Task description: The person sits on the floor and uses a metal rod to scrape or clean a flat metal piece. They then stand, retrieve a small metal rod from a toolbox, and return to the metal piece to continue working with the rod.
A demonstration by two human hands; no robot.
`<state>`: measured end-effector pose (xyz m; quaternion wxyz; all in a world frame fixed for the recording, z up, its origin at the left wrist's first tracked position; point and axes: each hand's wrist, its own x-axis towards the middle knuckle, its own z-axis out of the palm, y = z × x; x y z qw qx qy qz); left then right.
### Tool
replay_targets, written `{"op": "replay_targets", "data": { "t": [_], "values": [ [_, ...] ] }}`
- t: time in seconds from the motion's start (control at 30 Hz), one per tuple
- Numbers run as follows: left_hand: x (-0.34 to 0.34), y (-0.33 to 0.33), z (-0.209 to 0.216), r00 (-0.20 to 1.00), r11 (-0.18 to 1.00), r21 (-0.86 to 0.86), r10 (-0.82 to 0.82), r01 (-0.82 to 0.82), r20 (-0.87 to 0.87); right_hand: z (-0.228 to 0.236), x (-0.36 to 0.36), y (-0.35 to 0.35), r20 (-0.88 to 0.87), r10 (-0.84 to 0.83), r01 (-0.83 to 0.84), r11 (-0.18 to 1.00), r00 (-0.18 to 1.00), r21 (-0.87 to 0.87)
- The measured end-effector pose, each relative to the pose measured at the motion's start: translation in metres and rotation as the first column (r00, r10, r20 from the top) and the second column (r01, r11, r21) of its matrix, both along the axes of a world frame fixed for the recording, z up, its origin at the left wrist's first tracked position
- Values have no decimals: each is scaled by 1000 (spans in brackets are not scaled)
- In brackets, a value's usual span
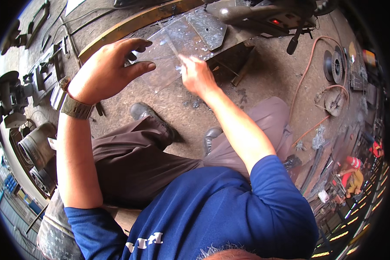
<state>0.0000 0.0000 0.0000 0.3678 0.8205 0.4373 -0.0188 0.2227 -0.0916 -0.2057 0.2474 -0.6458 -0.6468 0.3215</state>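
Note:
My left hand (106, 69) grips the near left edge of a clear plastic sheet (171, 43) and holds it tilted above the floor. On that sheet my right hand (196, 76) pinches a thin pointed tool (172, 47), its tip resting on the surface. A metal watch is on my left wrist. Behind the sheet lies a grey metal plate (210, 28) with a small hole. My two dark shoes and brown trousers show below the hands.
A yellow steel beam (130, 24) runs behind the sheet. A dark machine (264, 17) with a red light sits top right, beside an orange hose (305, 69) and a wire spool (333, 67). Tools and metal parts crowd the left. A person in red (353, 171) works far right.

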Motion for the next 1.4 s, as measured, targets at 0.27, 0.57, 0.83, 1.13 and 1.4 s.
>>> {"op": "replay_targets", "data": {
  "t": [0.27,0.57,0.83,1.13,1.4],
  "values": [
    [0,-5,0,998,1000,0,19,-19,52,-30,16,-86,-197,-526,394,794,828,-463],
    [8,-7,4,999,999,27,-21,20,45,-20,-4,-84,-405,-657,269,681,636,-681],
    [2,-8,7,1000,999,29,22,-22,14,6,-15,-112,-506,-716,195,650,481,-735],
    [-1,-10,5,1000,1000,28,13,-14,24,1,-21,-114,-477,-761,241,611,439,-754],
    [9,-7,10,1000,1000,1,6,-6,19,-20,-15,-46,-553,-690,194,690,466,-697]
  ]
}}
